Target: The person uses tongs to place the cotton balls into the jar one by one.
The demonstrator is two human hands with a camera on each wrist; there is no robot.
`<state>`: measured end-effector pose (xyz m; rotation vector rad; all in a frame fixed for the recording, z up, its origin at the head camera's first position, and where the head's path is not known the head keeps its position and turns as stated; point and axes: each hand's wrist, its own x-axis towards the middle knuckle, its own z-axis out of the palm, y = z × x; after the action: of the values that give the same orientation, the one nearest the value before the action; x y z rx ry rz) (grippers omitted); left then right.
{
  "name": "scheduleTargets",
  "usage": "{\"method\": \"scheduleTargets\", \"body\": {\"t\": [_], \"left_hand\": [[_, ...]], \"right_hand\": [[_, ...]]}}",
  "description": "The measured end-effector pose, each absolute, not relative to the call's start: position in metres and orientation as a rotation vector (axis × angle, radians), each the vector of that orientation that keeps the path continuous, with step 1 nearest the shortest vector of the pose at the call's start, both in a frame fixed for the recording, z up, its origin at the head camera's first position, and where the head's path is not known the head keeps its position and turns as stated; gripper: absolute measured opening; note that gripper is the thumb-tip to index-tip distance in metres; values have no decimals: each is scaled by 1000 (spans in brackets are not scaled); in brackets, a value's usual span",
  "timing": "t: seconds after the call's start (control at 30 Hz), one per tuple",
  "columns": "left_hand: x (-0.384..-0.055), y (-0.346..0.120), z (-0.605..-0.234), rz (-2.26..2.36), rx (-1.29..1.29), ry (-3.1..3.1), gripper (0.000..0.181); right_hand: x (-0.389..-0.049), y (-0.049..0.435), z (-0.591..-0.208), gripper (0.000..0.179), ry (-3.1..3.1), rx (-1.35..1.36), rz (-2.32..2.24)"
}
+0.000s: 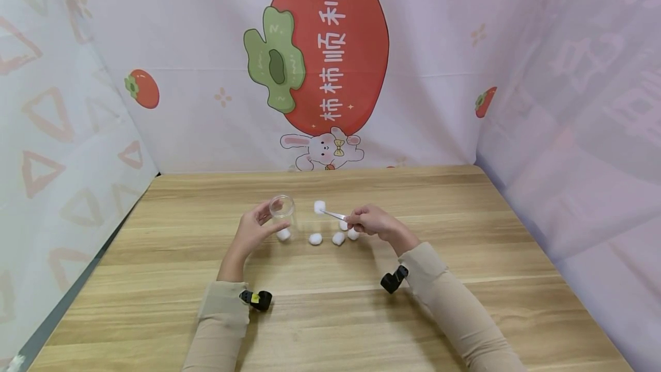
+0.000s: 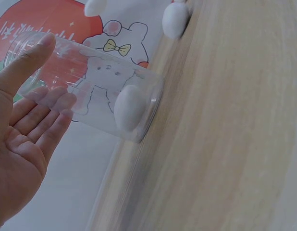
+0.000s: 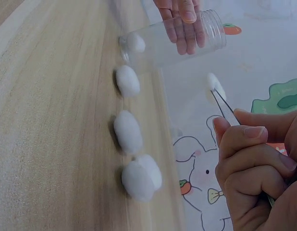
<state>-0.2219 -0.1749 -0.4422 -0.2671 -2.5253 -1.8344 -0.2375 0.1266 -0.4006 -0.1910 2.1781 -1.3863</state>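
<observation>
My left hand (image 1: 252,231) grips a clear, lidless jar (image 2: 98,79), thumb on one side and fingers on the other. The jar stands upright on the table, and one white cotton ball (image 2: 130,108) lies at its bottom. In my right hand (image 1: 376,221) is a pair of metal tweezers (image 1: 334,214), pinched between thumb and fingers. The tweezer tips hold another cotton ball (image 3: 215,86) in the air, to the right of the jar's mouth in the head view. Several more cotton balls (image 1: 315,239) lie in a loose row between the jar and my right hand.
Beneath everything is a wood-grain table (image 1: 320,314). A printed cloth (image 1: 206,27) with a large persimmon and a rabbit hangs behind its back edge, and pale cloths hang at both sides. Each sleeve carries a small black wrist camera (image 1: 394,279).
</observation>
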Motion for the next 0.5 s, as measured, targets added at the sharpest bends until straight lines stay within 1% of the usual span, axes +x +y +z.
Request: {"method": "scheduleTargets", "body": {"t": [0.5], "left_hand": [[-223, -175, -444, -1844, -223, -2543, 72]], "right_hand": [[-235, 126, -388, 25, 2196, -229, -1378]]}}
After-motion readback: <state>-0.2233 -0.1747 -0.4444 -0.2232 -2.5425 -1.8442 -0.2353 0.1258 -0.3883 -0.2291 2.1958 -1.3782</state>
